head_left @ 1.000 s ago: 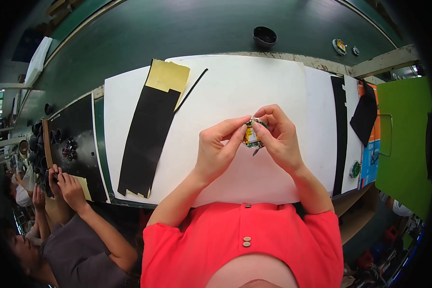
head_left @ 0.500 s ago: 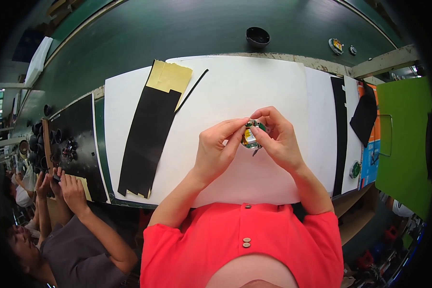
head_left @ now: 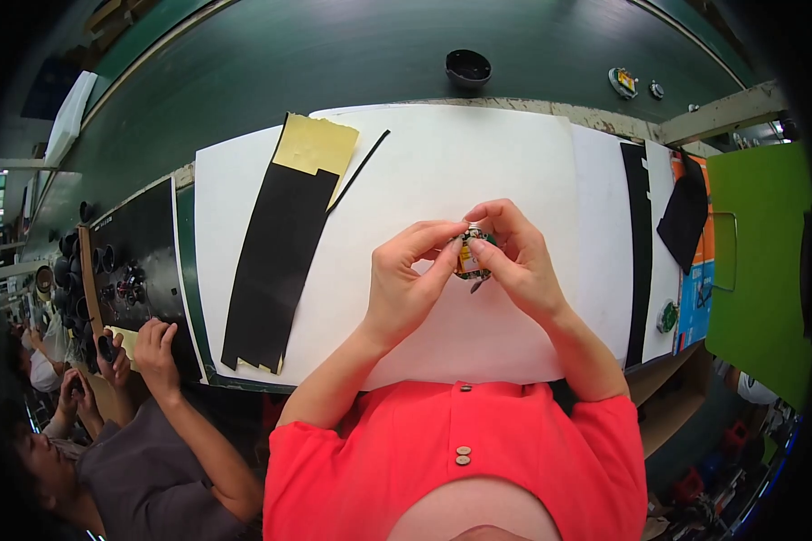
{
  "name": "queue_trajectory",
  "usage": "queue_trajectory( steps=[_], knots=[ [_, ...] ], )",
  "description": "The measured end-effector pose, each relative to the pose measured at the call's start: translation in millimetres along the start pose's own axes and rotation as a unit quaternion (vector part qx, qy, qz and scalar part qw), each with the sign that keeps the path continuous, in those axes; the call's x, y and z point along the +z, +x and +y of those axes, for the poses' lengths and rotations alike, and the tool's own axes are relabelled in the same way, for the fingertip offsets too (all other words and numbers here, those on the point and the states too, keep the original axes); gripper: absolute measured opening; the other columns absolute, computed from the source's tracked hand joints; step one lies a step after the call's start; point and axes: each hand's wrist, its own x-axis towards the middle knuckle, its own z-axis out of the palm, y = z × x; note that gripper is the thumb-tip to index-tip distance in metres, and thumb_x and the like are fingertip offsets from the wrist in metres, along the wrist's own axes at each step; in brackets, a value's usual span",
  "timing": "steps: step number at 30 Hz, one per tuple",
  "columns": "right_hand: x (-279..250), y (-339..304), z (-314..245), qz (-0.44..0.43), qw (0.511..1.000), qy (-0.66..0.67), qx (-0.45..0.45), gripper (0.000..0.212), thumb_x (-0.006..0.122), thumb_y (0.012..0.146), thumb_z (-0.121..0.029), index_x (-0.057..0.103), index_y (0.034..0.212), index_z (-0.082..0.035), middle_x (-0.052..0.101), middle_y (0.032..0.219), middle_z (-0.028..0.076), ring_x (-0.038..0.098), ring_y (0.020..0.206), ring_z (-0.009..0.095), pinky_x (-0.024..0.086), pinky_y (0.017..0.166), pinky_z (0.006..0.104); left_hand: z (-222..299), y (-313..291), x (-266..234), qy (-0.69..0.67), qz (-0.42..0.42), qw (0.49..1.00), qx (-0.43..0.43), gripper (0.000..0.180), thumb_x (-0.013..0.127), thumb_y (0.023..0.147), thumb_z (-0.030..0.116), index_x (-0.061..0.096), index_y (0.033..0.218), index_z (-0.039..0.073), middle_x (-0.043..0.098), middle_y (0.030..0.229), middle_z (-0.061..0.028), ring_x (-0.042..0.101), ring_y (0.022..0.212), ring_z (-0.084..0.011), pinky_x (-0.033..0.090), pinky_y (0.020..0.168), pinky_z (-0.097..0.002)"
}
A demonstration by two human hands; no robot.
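Both hands meet over the white sheet (head_left: pixel 478 153) in front of my chest. Between them is a small round circuit board (head_left: pixel 468 261) with a yellow-and-white block on it. My left hand (head_left: pixel 412 279) pinches its left edge with thumb and fingertips. On its other side, my right hand (head_left: pixel 521 261) grips it, thumb laid across the top. A short dark piece sticks out below the board. Fingertips cover part of its upper edge.
A black strip sheet (head_left: pixel 275 261) with yellow backing lies left, beside a thin black strip (head_left: pixel 359 171). Beyond the sheet are a black bowl (head_left: pixel 468 68) and another round board (head_left: pixel 622 83). A green board (head_left: pixel 107 343) lies right. A co-worker's hand (head_left: pixel 158 361) works at left.
The bowl and the round board at the back have shifted left. My hands stay nearly in place, with the held board slightly tilted. The co-worker's hands have moved apart and lower.
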Motion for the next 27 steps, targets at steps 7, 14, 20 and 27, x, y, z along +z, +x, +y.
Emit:
queue_trajectory(
  steps=[7,14,20,27],
  knots=[
    [4,-1,-4,0.018,0.998,0.034,0.045,0.018,0.053,0.096,-0.003,0.054,0.114,-0.002,0.062,0.092,0.002,0.058,0.084,0.007,0.050,0.075,0.0246,-6,1,8,-0.067,0.006,0.998,0.002,0.025,0.060,0.094,-0.002,0.071,0.116,0.000,0.069,0.109,-0.0113,0.071,0.089,-0.0165,0.059,0.076,-0.0276],
    [5,0,-3,0.011,0.996,0.058,0.071,0.019,0.052,0.096,-0.004,0.054,0.115,-0.003,0.064,0.096,0.004,0.059,0.090,0.008,0.050,0.079,0.0260,-1,2,10,-0.141,0.010,0.987,-0.079,0.023,0.058,0.093,-0.003,0.068,0.113,-0.002,0.066,0.109,-0.0097,0.070,0.086,-0.0129,0.059,0.073,-0.0255],
    [7,-1,0,-0.006,0.996,0.074,0.054,0.022,0.050,0.096,-0.005,0.054,0.117,-0.002,0.064,0.100,0.004,0.058,0.094,0.009,0.050,0.082,0.0269,3,3,7,-0.155,0.011,0.984,-0.093,0.020,0.058,0.093,-0.003,0.066,0.111,-0.003,0.066,0.108,-0.0084,0.067,0.085,-0.0112,0.058,0.073,-0.0256],
    [3,0,0,-0.030,0.995,0.086,0.046,0.025,0.051,0.097,-0.002,0.054,0.122,-0.001,0.063,0.100,0.004,0.058,0.094,0.009,0.050,0.084,0.0270,-1,2,4,-0.149,0.009,0.985,-0.091,0.020,0.059,0.093,-0.001,0.066,0.112,-0.003,0.068,0.108,-0.0085,0.065,0.087,-0.0109,0.057,0.076,-0.0263]
  ],
)
